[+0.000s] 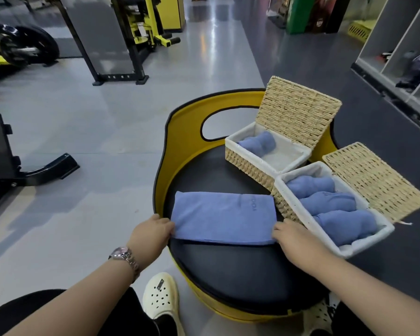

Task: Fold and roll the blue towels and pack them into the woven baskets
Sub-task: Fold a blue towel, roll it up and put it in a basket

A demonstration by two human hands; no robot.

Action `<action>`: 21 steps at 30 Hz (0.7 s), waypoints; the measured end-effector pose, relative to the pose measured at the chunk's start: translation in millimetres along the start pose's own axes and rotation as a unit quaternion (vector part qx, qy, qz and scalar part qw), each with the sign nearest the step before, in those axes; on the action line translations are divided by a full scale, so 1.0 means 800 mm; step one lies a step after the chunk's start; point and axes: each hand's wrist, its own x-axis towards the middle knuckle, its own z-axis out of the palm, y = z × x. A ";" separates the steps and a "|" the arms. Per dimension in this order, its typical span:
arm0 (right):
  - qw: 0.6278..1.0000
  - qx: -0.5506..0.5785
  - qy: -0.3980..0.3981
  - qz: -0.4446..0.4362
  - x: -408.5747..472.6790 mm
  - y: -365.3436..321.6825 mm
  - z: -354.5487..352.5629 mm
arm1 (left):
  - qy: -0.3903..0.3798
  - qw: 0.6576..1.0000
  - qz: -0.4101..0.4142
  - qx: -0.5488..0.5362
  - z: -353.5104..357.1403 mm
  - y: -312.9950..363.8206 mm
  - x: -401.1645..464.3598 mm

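Blue folded microfibre towel (224,220) lies flat on the round black padded seat with yellow rim (240,270), which serves as my desk here; towel sits on the left-front part, long edge toward me. My left hand (153,232) has its grip pinched on the near-left corner, and my right hand (292,235) is pinched on the near-right corner, so both are clamped on the same near edge. The fingertips are tucked under the cloth and I can't see how deep. Near rectangular woven straw basket with white liner (349,249) sits just right of the towel, lid open, with three rolled blue towels (325,200) inside; looks full to me. Far woven basket of the same kind (250,163) holds one rolled blue towel (258,143), with bare liner beside it. My read on handling: light, soft, floppy, several layers stacked, and nothing fragile. The layers will likely shear and fan out if I pull on one only, so take all layers at the corners together and keep the edge taut between both hands. Judged next step: roll from the near edge away, tight and even pressure, then into the far basket. Risk: the roll may loosen on lift, so hold it around the middle.
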 end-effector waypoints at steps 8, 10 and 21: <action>0.996 -0.061 -0.039 0.042 0.011 -0.017 -0.016 | -0.044 0.997 -0.037 0.043 -0.002 0.025 0.000; 0.996 -0.050 -0.045 0.065 0.036 -0.023 -0.026 | -0.062 0.992 -0.103 0.028 -0.006 0.030 0.006; 0.972 0.116 -0.200 -0.048 0.267 -0.175 -0.062 | -0.096 0.971 -0.219 0.015 0.004 0.054 0.054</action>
